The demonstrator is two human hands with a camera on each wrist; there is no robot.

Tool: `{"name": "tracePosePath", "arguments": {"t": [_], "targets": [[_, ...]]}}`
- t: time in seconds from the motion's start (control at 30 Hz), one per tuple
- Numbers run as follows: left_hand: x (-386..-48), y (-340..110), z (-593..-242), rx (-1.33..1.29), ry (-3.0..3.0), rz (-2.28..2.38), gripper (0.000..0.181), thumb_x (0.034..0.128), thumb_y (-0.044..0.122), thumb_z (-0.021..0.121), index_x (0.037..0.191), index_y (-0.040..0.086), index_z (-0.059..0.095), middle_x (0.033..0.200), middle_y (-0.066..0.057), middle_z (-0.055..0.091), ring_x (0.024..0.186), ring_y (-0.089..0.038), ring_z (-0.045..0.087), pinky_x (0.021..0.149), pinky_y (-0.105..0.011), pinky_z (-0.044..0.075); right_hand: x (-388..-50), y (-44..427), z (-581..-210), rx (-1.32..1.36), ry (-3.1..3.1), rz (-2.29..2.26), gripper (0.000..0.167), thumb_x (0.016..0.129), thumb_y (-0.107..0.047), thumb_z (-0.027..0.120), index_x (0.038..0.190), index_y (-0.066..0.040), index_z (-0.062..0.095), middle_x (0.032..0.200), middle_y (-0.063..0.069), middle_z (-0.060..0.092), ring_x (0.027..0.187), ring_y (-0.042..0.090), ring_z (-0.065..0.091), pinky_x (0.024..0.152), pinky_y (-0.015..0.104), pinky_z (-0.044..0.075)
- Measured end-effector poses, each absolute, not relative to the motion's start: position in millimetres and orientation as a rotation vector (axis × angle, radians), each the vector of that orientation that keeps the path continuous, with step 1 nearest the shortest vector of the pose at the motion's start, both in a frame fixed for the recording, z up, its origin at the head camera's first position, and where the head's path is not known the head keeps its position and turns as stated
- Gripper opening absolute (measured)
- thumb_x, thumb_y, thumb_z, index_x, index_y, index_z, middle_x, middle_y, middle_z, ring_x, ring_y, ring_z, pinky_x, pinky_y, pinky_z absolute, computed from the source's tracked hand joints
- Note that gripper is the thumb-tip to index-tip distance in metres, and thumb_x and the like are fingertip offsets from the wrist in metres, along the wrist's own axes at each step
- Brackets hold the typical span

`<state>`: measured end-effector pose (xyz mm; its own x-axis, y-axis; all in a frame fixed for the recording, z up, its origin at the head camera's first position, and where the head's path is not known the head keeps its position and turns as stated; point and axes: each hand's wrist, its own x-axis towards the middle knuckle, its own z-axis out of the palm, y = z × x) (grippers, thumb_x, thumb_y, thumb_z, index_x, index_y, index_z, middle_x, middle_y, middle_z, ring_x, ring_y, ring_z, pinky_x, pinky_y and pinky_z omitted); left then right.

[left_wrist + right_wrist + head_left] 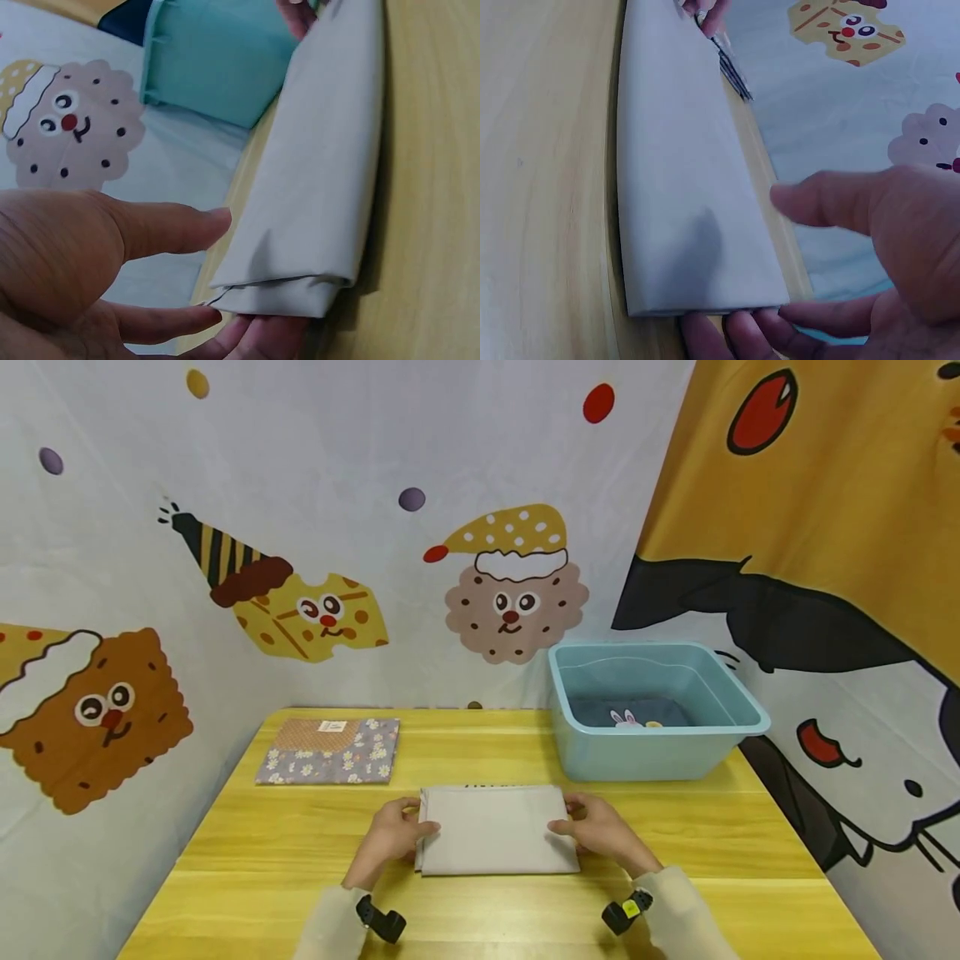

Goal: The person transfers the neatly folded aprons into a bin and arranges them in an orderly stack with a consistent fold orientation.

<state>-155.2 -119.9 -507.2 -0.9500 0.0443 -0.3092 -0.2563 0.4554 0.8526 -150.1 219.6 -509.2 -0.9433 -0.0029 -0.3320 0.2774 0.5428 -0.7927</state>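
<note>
A folded, rectangular piece of pale beige cloth (495,835) lies near the middle of the wood-grain yellow desk (270,860), between the two bare hands. The left hand (397,828) is at its left end, the right hand (600,828) at its right. Each grip is loose and spread — fingertips tucked under the cloth's edge, thumb straight above it, held apart from the surface. Far left lies a flat, folded grey-purple daisy-print fabric with a brown panel (330,768). Far right stands a light-blue rectangular plastic tub (637,756) — inside, a dark blue-grey rabbit-print item (588,714).
</note>
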Motion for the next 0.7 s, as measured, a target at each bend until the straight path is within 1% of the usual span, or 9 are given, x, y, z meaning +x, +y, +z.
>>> {"name": "tracePosePath", "arguments": {"t": [0.17,0.27,0.37,0.47,0.57,0.7], "targets": [[-155.4,-113.8,-507.5,-0.196,2.476,1.463,0.063,0.0841,0.007,0.08,0.139,-0.011,0.054,0.09,-0.013,0.059,0.076,-0.02,0.058,0.059,-0.029,0.054,-150.6,215.7,-507.3,0.243,2.532,-1.316,0.065,0.081,-0.019,0.085,0.136,0.005,0.059,0.117,0.015,0.064,0.09,0.021,0.06,0.068,0.034,0.06],[-155.4,-112.6,-507.3,-0.211,2.482,1.453,0.064,0.084,0.005,0.08,0.14,-0.011,0.053,0.089,-0.013,0.058,0.075,-0.021,0.057,0.059,-0.029,0.052,-151.5,214.9,-506.9,0.258,2.566,-1.295,0.062,0.078,-0.016,0.085,0.132,0.006,0.062,0.111,0.014,0.067,0.087,0.02,0.061,0.067,0.032,0.059],[-156.1,-112.7,-507.7,-0.207,2.477,1.448,0.066,0.0839,0.005,0.08,0.141,-0.012,0.051,0.09,-0.015,0.061,0.074,-0.021,0.058,0.059,-0.029,0.052,-153.2,215.2,-506.7,0.283,2.589,-1.264,0.06,0.078,-0.016,0.085,0.13,0.006,0.065,0.106,0.013,0.069,0.083,0.019,0.062,0.067,0.031,0.058],[-157.5,-112.5,-509.5,-0.199,2.447,1.468,0.066,0.0831,0.005,0.08,0.14,-0.014,0.051,0.098,-0.018,0.067,0.078,-0.021,0.064,0.063,-0.031,0.056,-155.5,216.5,-508.0,0.314,2.595,-1.229,0.059,0.077,-0.016,0.085,0.127,0.007,0.065,0.104,0.014,0.07,0.082,0.02,0.063,0.068,0.031,0.057],[-158.9,-111.7,-512.4,-0.181,2.409,1.506,0.064,0.0822,0.003,0.079,0.136,-0.017,0.053,0.108,-0.025,0.071,0.088,-0.025,0.071,0.071,-0.035,0.061,-156.9,217.6,-509.6,0.324,2.582,-1.226,0.058,0.077,-0.015,0.085,0.127,0.009,0.065,0.103,0.015,0.07,0.082,0.021,0.063,0.069,0.032,0.057],[-159.6,-111.0,-517.1,-0.141,2.366,1.542,0.056,0.0832,0.0,0.077,0.131,-0.02,0.055,0.113,-0.029,0.071,0.097,-0.03,0.072,0.079,-0.04,0.063,-158.6,219.1,-514.9,0.305,2.531,-1.316,0.059,0.077,-0.009,0.083,0.128,0.012,0.062,0.105,0.016,0.069,0.085,0.021,0.063,0.073,0.033,0.057]]}}
